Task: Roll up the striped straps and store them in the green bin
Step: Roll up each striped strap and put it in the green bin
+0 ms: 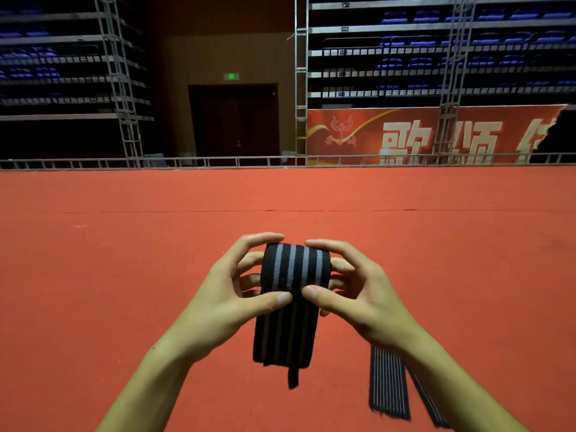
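Item: striped strap (294, 269), black with grey lengthwise stripes, partly rolled, held in mid-air above the red carpet floor (124, 260), centre of view. Upper part wound into a roll; loose tail (285, 335) hangs straight down from it, ending in a narrow black tab. Left hand (230, 294): fingers curled round the roll's left side, thumb pressed on its near face. Right hand (358, 291): fingers curled round the right side, thumb pressed beside the left thumb, the two tips close together. Second striped strap (388, 385): lies flat and unrolled on the floor, near right, partly hidden under the right forearm. Background: tiered blue seats (436, 39), metal trusses, a red banner (405, 135), dark double door (235, 120).
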A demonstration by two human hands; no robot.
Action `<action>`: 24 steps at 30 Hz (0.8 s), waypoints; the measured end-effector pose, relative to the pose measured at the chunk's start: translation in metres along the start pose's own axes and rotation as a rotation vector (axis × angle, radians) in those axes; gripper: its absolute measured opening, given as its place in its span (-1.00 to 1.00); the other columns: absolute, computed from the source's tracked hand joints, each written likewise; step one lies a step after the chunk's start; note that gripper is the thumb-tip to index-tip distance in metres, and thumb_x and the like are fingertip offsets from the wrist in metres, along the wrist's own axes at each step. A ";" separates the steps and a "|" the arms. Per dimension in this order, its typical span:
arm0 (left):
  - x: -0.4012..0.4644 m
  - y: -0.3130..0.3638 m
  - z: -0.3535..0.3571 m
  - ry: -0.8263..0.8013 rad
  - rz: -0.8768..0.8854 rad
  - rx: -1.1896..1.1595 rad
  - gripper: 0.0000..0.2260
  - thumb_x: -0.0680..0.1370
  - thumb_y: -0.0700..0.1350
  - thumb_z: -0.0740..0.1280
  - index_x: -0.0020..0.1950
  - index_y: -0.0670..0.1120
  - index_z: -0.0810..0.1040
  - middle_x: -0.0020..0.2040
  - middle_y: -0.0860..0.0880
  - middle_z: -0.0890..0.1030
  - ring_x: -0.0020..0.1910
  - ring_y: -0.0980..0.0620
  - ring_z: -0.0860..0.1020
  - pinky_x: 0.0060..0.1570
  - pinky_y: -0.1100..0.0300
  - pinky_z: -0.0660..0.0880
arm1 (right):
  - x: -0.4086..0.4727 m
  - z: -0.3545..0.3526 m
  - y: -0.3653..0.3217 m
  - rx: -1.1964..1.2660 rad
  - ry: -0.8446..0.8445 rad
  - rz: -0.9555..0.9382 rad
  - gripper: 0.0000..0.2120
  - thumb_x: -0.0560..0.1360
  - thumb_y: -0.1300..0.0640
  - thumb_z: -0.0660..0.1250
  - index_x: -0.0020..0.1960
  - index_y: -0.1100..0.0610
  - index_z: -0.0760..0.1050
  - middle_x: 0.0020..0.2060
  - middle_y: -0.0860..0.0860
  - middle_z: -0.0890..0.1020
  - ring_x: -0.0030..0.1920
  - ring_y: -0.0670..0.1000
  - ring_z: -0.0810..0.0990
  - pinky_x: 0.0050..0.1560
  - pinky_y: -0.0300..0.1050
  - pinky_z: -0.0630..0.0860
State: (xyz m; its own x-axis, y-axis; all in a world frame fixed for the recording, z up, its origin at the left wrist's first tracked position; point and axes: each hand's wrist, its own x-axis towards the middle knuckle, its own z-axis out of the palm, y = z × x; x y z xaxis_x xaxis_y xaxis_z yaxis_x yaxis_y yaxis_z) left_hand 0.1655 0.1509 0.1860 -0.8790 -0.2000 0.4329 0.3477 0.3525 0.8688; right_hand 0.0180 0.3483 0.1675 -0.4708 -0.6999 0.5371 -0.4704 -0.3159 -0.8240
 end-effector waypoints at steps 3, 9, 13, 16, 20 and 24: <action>-0.002 0.000 0.001 0.046 -0.065 -0.041 -0.40 0.51 -0.21 0.57 0.50 0.10 0.51 0.35 -0.03 0.69 0.25 -0.11 0.72 0.29 0.02 0.64 | -0.002 0.000 -0.001 -0.043 0.035 -0.032 -0.45 0.54 0.18 0.57 0.46 -0.09 0.50 0.18 0.07 0.71 -0.18 0.12 0.63 -0.11 0.23 0.60; -0.003 0.001 0.007 0.045 -0.150 -0.104 -0.62 0.60 0.04 0.52 0.40 0.08 0.59 0.24 -0.08 0.75 0.24 -0.09 0.73 0.27 -0.17 0.63 | -0.006 0.002 0.002 -0.162 0.047 -0.105 -0.44 0.54 0.32 0.55 0.41 -0.13 0.55 0.24 -0.02 0.64 -0.13 0.11 0.68 -0.22 0.37 0.48; -0.001 0.001 0.008 0.052 -0.158 -0.161 -0.61 0.54 0.24 0.43 0.30 0.10 0.67 0.21 -0.12 0.75 0.22 -0.15 0.73 0.18 -0.10 0.68 | -0.008 0.003 0.008 -0.277 0.055 -0.151 -0.40 0.52 0.38 0.54 0.38 -0.16 0.57 0.27 -0.04 0.64 0.07 0.06 0.68 -0.23 0.18 0.45; 0.000 0.002 0.010 0.067 -0.161 -0.182 -0.57 0.57 0.30 0.43 0.30 0.05 0.69 0.23 -0.15 0.74 0.23 -0.17 0.73 0.19 -0.10 0.67 | -0.007 0.005 0.009 -0.327 0.061 -0.198 -0.39 0.51 0.40 0.53 0.37 -0.16 0.58 0.30 -0.05 0.64 0.17 0.12 0.65 -0.18 0.15 0.49; 0.001 0.000 0.012 0.121 -0.175 -0.204 -0.62 0.55 0.19 0.46 0.28 0.02 0.71 0.22 -0.14 0.74 0.23 -0.16 0.72 0.20 -0.11 0.65 | -0.007 0.006 0.009 -0.350 0.054 -0.220 -0.41 0.52 0.38 0.53 0.42 -0.11 0.59 0.34 -0.05 0.62 0.25 0.13 0.62 -0.11 0.15 0.54; -0.002 -0.002 0.012 0.138 -0.185 -0.266 -0.62 0.53 0.04 0.51 0.33 0.01 0.68 0.22 -0.14 0.74 0.23 -0.12 0.72 0.17 -0.06 0.65 | -0.011 0.004 0.004 -0.323 0.019 -0.138 -0.29 0.54 0.33 0.53 0.54 -0.21 0.47 0.38 -0.07 0.58 0.33 0.13 0.60 0.03 0.08 0.62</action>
State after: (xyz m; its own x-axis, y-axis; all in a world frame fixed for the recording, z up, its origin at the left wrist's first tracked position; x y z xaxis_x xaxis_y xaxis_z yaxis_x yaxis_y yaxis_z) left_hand 0.1625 0.1616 0.1808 -0.8892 -0.3661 0.2744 0.2751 0.0512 0.9600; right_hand 0.0242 0.3525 0.1575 -0.3985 -0.6515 0.6456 -0.7414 -0.1855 -0.6449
